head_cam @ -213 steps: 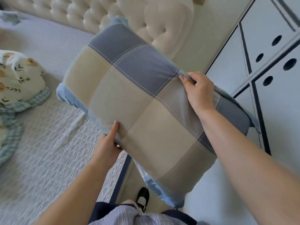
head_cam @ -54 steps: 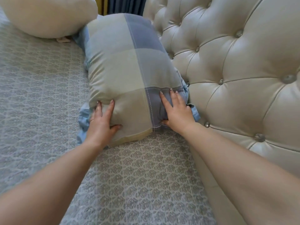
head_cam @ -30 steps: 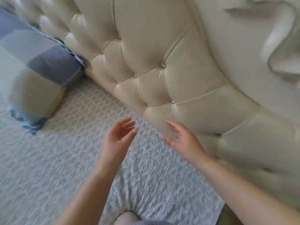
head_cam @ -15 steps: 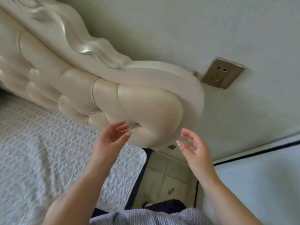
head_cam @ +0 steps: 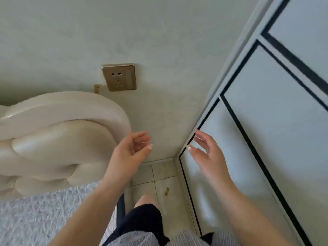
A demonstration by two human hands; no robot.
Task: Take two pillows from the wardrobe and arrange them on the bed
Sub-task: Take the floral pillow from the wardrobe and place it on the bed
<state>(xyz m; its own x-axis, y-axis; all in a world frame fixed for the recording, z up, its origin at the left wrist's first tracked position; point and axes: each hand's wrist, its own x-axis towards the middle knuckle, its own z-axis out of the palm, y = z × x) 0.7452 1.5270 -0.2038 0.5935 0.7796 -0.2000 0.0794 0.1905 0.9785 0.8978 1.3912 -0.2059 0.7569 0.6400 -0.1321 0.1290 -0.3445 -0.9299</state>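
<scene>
No pillow is in view. The wardrobe [head_cam: 266, 121], pale blue-grey panels with black trim, fills the right side and looks closed. My left hand [head_cam: 128, 153] is raised in front of the wall, palm turned inward, fingers apart, holding nothing. My right hand [head_cam: 205, 153] is raised just in front of the wardrobe's near edge, fingers spread and empty. The bed [head_cam: 35, 219], with its grey patterned cover, lies at the lower left below the cream tufted headboard [head_cam: 58, 139].
A brass wall socket [head_cam: 119, 77] sits on the pale wall above the headboard's end. A narrow strip of tiled floor [head_cam: 159, 181] runs between bed and wardrobe, with a small yellowish scrap [head_cam: 166, 191] on it. My knee and dark skirt [head_cam: 142, 219] are below.
The patchwork pillow was laid against the headboard and released. Since then the view has swung right from the bed to the wardrobe, both hands empty and raised throughout.
</scene>
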